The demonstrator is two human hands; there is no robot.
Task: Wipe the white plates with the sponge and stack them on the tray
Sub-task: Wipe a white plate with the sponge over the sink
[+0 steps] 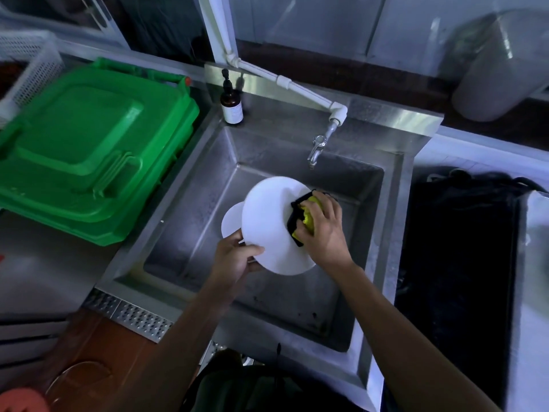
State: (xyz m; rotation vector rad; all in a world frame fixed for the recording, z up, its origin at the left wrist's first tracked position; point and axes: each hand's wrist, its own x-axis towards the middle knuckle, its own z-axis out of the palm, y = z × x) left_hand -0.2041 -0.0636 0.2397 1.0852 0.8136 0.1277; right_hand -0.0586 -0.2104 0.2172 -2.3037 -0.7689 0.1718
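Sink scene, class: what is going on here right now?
A person stands at a steel sink. The left hand grips the lower edge of a white plate, while the right hand presses a yellow and black sponge against its right side. A second white plate shows behind it. The tap looks off.

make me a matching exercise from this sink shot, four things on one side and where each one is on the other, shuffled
Things:
1. sponge
2. large white plate
3. brown pump bottle
4. green bin

Places:
A. on the sink ledge, at the back left corner
B. beside the sink, on the left
C. gripped by the right hand, against the plate's right edge
D. held over the basin by the left hand at its lower left rim

Pairs: 1-C, 2-D, 3-A, 4-B
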